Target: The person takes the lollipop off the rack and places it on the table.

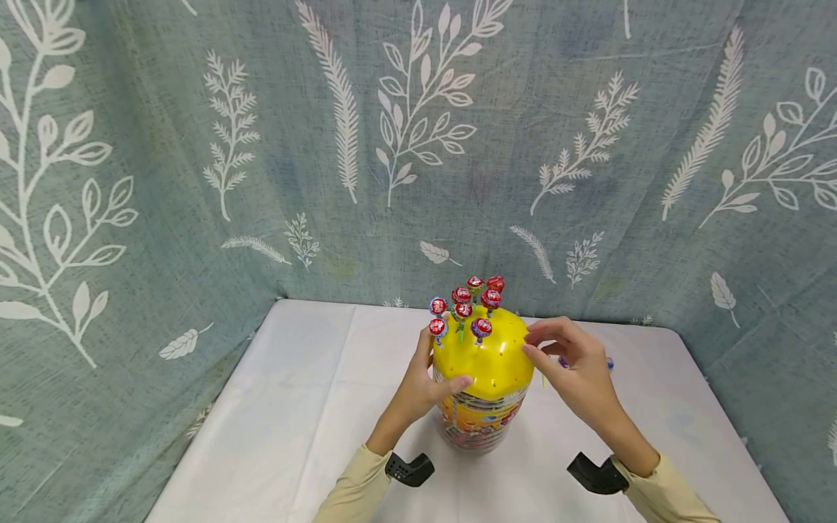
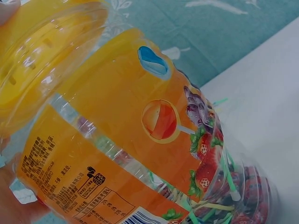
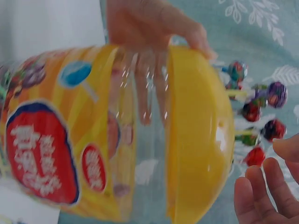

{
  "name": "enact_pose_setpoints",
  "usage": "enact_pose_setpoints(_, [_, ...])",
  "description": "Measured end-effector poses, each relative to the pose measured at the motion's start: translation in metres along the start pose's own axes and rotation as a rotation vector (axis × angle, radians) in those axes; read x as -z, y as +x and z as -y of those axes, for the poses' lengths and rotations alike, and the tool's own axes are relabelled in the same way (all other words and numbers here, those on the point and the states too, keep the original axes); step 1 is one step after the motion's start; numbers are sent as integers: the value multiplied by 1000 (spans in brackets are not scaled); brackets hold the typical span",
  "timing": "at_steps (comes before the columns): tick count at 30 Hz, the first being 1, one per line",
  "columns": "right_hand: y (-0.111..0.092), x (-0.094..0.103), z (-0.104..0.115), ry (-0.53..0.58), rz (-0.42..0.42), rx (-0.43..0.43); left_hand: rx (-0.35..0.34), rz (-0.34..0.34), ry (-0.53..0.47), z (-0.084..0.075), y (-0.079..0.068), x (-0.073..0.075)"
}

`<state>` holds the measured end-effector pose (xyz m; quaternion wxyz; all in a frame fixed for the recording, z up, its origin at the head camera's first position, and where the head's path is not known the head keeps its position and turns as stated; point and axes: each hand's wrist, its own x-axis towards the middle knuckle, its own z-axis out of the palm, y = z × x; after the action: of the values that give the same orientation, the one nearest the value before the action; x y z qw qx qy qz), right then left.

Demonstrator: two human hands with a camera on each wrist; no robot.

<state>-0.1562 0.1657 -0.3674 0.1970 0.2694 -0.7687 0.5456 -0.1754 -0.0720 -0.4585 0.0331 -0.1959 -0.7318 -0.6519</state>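
Now gripping w/ L hand (image 1: 418, 390) the side of a glossy yellow plastic dome lid (image 1: 500, 363), w/ thumb over the front, atop a clear plastic jar (image 1: 482, 418) upright on the white cloth-covered tbl (image 1: 310, 392). Holding R hand (image 1: 582, 367) loose & unclosed by the lid's R edge, w/ thumb & bent fingers apart; can't tell if touching lid. At back L of the dome: eight round lollipops (image 1: 462, 311) in shiny, crinkled red, purple & blue wrappers, on thin sticks; over the bare yellow, small holes. Round the jar: smooth orange label (image 2: 112, 91) printed w/ strawberries, a lollipop & a barcode. Inside at base: more wrapped lollipops (image 2: 252, 205) w/ thin green & yellow sticks. Behind R hand, partly hidden on tbl: loose lollipops (image 1: 610, 364). At rear: creased grey-green curtain (image 1: 281, 138) w/ white leaf prints.
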Motion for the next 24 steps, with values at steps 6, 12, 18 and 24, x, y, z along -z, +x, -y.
enact_pose_setpoints(6, [4, -15, 5, 82, 8, 30, -6, -4, 7, 0, 0, 0])
enact_pose_setpoints(12, [10, -29, 12, 133, 28, 34, -4, -3, 10, -1, 0, 0])
enact_pose_setpoints(18, [15, -41, 27, 121, 45, 21, 15, -3, 16, -2, 0, 0])
enact_pose_setpoints(24, [18, -48, 47, 70, 29, 14, 18, 1, 13, -2, 0, 0])
